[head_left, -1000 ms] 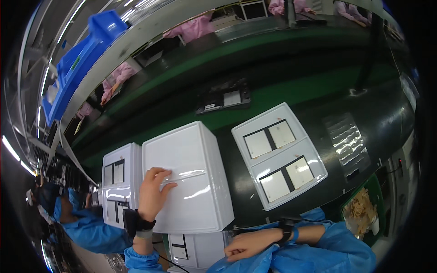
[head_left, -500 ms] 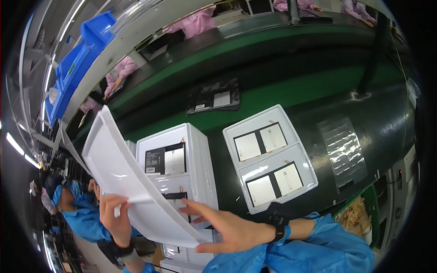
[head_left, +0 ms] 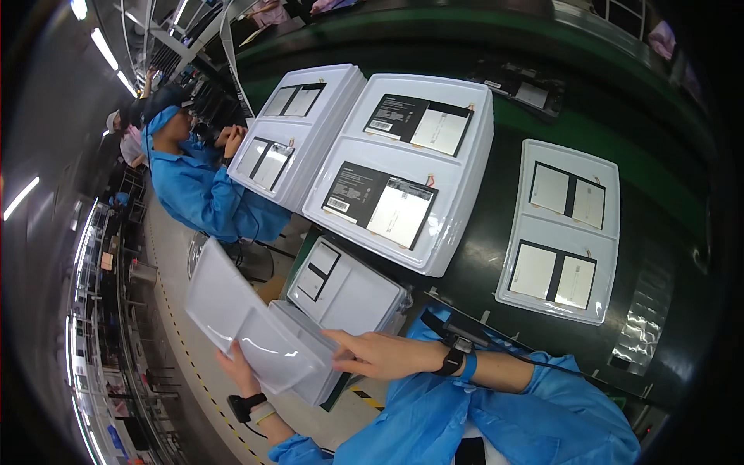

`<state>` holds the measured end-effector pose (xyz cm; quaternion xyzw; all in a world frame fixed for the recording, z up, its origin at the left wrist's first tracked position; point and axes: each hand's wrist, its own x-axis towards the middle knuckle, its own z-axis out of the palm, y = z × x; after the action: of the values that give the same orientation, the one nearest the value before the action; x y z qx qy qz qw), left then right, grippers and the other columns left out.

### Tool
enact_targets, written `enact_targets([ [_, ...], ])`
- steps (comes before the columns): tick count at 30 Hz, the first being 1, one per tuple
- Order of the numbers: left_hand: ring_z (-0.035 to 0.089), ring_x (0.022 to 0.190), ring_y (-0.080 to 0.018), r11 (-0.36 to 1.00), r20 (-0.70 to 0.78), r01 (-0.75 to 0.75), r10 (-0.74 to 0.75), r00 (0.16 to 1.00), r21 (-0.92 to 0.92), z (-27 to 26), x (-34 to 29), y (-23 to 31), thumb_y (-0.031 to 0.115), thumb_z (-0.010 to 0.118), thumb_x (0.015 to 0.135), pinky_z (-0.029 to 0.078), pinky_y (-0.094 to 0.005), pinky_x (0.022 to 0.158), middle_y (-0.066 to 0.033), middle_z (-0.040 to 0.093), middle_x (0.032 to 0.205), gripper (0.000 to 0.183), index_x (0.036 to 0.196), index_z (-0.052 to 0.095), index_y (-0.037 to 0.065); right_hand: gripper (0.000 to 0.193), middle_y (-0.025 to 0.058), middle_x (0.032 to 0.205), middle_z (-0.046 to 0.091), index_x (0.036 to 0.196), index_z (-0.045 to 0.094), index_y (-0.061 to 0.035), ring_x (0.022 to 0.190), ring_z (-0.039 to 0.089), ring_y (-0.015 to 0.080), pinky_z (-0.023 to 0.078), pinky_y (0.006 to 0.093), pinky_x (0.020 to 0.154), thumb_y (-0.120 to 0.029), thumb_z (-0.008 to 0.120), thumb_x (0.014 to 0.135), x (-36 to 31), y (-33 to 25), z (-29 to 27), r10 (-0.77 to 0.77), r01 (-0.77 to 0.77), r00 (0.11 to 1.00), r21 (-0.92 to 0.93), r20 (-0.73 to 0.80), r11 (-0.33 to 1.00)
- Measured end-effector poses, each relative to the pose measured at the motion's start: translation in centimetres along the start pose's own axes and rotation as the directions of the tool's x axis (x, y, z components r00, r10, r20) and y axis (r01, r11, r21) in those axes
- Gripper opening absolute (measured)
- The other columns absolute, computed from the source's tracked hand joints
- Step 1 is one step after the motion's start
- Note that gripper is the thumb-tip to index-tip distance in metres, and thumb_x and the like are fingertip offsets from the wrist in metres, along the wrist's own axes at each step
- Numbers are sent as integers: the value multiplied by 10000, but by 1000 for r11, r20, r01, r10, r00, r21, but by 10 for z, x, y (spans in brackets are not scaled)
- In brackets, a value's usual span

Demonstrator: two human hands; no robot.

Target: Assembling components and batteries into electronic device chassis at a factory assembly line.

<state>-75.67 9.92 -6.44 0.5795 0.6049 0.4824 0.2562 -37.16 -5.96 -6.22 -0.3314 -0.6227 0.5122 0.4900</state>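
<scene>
My left hand (head_left: 242, 373) grips the near edge of an empty white plastic tray (head_left: 246, 316), thumb against its face. The tray is tilted, low beside the bench and over other white trays. My right hand (head_left: 384, 354) is at the tray's right end with fingers stretched out; whether they touch its rim I cannot tell. Just beyond, a lower stack of white trays (head_left: 356, 298) carries a flat battery pack (head_left: 318, 271). On the bench, the top tray of a tall stack (head_left: 314, 203) holds two black-and-silver battery packs (head_left: 380, 203).
Another tray stack (head_left: 267, 128) stands at the far left, by a person in blue (head_left: 194, 186). On the right lie a single tray (head_left: 558, 310) with two battery packs and a clear plastic sheet (head_left: 645, 318). A dark laptop chassis (head_left: 527, 89) sits farther back on the bench.
My view has turned left and down. The empty tray has moved from above the bench stack to low beside the bench, uncovering the battery packs in the stack's top tray.
</scene>
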Motion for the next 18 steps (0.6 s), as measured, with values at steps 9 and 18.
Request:
enact_targets([
  [9,600,1215,-433,673,-173,350,-317,933,652,-38,-81,-256,476,749,897,467,-467,1052,-306,608,1323,759,1336,540,-107,473,182,1152,731,1430,494,-12,1013,733,291,587,360,876,-303,546,1061,-36,47,-29,343,-330,933,-119,107,936],
  [18,653,1091,-345,751,-51,339,-379,924,567,-38,-55,-312,488,713,929,554,-433,917,-275,645,1241,820,1328,491,-193,409,149,1137,735,1387,556,-56,997,737,245,588,345,871,-292,573,1054,-51,60,-50,418,-421,907,-38,-54,907],
])
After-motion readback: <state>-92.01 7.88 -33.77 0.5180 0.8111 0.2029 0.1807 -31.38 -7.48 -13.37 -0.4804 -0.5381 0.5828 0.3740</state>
